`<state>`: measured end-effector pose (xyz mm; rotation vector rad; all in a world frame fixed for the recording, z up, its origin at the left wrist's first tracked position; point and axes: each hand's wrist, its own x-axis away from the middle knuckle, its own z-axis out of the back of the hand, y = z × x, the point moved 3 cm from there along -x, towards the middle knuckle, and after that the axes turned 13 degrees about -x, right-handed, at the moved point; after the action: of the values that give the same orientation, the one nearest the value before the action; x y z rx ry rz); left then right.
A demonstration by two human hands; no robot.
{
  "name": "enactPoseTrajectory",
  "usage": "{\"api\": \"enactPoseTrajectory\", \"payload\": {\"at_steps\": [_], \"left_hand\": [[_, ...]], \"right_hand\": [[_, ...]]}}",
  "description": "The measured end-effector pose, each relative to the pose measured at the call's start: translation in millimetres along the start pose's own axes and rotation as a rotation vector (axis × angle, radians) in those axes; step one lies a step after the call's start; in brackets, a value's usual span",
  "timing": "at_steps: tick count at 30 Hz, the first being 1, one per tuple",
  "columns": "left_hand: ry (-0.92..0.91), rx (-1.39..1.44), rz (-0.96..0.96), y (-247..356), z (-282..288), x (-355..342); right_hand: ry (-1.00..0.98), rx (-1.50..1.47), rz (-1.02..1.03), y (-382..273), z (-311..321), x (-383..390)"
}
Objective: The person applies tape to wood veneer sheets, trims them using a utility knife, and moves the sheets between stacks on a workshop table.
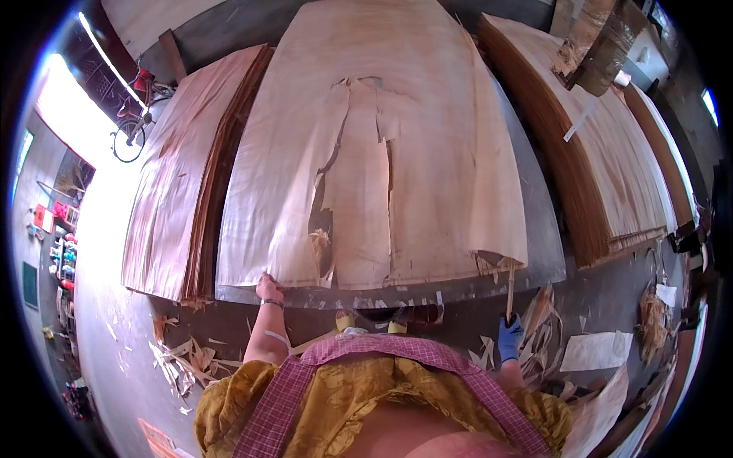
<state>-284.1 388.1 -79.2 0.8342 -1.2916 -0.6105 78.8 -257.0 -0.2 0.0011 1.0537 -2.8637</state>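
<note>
A large pale wood veneer sheet (435, 198) lies in front of me on a grey-topped table (553, 252). Long ragged splits run through its middle, with torn gaps toward the near edge, and its near right corner lifts in a curl. At the near left edge, my bare left hand (269, 288) has its fingers closed on the sheet's rim. My right hand (510, 337), in a blue glove, is closed round a thin wooden strip (511, 290) just off the near right corner. The strip's far end meets the curled corner; whether they are joined I cannot tell.
Tall veneer stacks flank the table on the left (183, 168) and right (603, 168). Veneer scraps (191, 362) litter the floor on both sides of me, with a pale flat piece (597, 351) at the right. A bicycle (130, 137) stands at the far left.
</note>
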Motion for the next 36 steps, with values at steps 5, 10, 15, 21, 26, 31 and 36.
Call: {"api": "enactPoseTrajectory", "payload": {"at_steps": [5,10,15,21,26,31,36], "left_hand": [[-0.084,-0.034,0.012,3,-11,7],[0.009,0.102,0.160,3,-2,39],[-0.154,-0.113,0.110,2,0,53],[-0.104,-0.185,0.081,6,10,42],[-0.149,-0.112,0.274,4,5,59],[-0.370,-0.083,0.269,-18,6,41],[-0.317,-0.126,0.292,-15,6,46]], "right_hand": [[0.096,0.387,0.150,42,33,-7],[0.148,0.348,-0.080,32,71,-27],[0.116,0.080,0.006,2,20,-58],[0.026,0.015,0.001,-84,-67,-90],[-0.085,0.157,0.082,-76,-74,-117],[-0.109,0.336,0.233,-59,-36,-165],[-0.089,0.551,0.193,-70,-4,-199]]}}
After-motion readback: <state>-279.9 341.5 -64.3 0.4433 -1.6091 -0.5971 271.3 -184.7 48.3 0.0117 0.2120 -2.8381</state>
